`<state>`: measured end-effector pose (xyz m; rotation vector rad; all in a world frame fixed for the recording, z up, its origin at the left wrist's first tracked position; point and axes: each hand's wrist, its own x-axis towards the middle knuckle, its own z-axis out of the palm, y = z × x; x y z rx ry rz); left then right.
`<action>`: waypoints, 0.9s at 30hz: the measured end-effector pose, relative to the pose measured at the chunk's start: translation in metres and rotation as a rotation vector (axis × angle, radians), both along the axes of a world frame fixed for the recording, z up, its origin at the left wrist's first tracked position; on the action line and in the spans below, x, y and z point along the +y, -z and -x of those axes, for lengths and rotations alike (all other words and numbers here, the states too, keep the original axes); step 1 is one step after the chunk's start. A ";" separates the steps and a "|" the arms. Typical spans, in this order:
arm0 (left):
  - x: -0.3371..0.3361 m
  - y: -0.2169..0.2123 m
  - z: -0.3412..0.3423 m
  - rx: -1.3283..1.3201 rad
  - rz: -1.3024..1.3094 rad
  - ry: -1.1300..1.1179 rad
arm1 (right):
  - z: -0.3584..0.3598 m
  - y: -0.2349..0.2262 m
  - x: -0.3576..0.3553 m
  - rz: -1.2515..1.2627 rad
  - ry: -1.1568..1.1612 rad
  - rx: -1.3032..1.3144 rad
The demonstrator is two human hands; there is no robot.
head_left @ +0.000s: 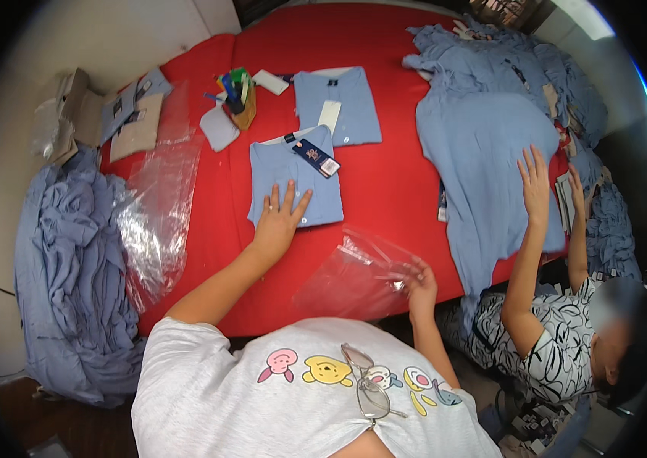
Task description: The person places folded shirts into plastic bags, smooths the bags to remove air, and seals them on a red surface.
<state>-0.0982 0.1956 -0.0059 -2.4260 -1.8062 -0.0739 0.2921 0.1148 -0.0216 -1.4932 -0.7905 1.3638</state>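
Observation:
My left hand (281,223) lies with fingers spread on the lower part of a folded blue shirt (271,172). A dark hang tag (316,158) rests on that shirt near its collar. On the near side of the red-covered table, my right hand (421,286) pinches the edge of a clear plastic bag (350,267), which hangs flat toward the left. Behind the first shirt is a second folded blue shirt (358,103), with a pale tag (329,114) at its lower left.
Clear bags (159,214) and crumpled blue cloth (71,267) lie at the left. A pen holder (241,103) stands near the back. At right, a co-worker's hands (538,183) are at a spread blue garment (484,153), with more piled garments (491,61) behind.

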 end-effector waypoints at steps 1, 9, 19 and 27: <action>-0.043 0.007 0.001 -0.008 0.054 -0.017 | 0.000 -0.011 0.002 -0.028 0.017 -0.033; -0.227 0.015 0.000 -0.450 0.240 0.022 | -0.055 -0.059 0.005 -0.436 -0.023 -0.279; -0.222 0.028 0.049 -1.372 0.262 -0.727 | 0.117 -0.004 -0.045 -0.047 -0.502 -0.497; -0.206 0.042 0.033 -1.481 0.223 -0.713 | 0.145 0.008 -0.037 0.186 -0.355 -0.149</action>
